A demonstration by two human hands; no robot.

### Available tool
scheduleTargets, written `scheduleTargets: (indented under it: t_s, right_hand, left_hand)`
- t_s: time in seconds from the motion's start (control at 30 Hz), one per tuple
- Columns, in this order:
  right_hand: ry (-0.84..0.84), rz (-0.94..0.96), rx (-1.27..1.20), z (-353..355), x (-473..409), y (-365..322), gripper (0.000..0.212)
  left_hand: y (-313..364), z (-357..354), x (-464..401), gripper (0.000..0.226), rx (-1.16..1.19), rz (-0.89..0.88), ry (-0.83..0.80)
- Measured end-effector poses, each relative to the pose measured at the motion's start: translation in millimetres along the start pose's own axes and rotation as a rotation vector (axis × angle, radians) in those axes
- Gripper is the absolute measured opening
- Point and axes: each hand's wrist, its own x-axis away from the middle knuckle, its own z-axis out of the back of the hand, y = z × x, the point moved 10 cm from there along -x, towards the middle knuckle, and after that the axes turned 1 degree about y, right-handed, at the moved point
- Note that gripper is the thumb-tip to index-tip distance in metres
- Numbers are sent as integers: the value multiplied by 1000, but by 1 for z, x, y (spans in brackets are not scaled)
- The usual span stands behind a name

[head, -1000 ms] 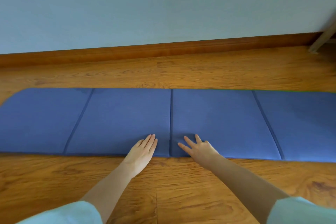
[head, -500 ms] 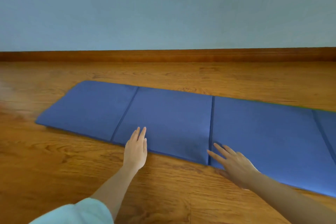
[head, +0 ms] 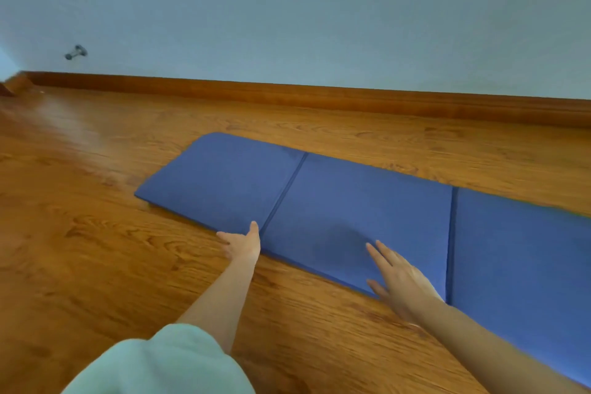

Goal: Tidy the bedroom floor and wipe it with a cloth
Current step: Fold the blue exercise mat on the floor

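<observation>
A long blue folding mat (head: pixel 351 211) lies flat on the wooden floor (head: pixel 96 265), with creases between its panels. My left hand (head: pixel 242 243) is at the mat's near edge, right at the leftmost crease. Its thumb rests on the mat and its fingers lie along the edge, holding nothing that I can see. My right hand (head: pixel 399 278) lies palm down on the second panel near the front edge, fingers spread. No cloth is in view.
A wooden skirting board (head: pixel 319 96) runs along the pale wall behind the mat. A small metal fitting (head: pixel 76 52) sticks out of the wall at far left. Bare floor lies to the left of the mat and in front of it.
My view has swung left, so the mat's left end now shows. Both hands have shifted left along the near edge; the left one moved from the panel's face to the crease.
</observation>
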Motion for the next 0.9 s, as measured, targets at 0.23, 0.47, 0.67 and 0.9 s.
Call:
scheduleTargets:
  t_s: [0.23, 0.47, 0.67, 0.9]
  right_hand:
    - [69, 12, 21, -21, 8, -1, 74]
    - [-27, 77, 133, -44, 7, 12, 82]
    - [-45, 33, 91, -46, 8, 19, 86]
    - [-8, 121, 114, -33, 13, 7, 63]
  left_hand:
    - [2, -8, -17, 95, 233, 42, -31]
    - [-7, 16, -38, 84, 631, 144, 26]
    - [15, 32, -52, 58, 592, 15, -24]
    - [40, 37, -22, 53, 679, -117, 56]
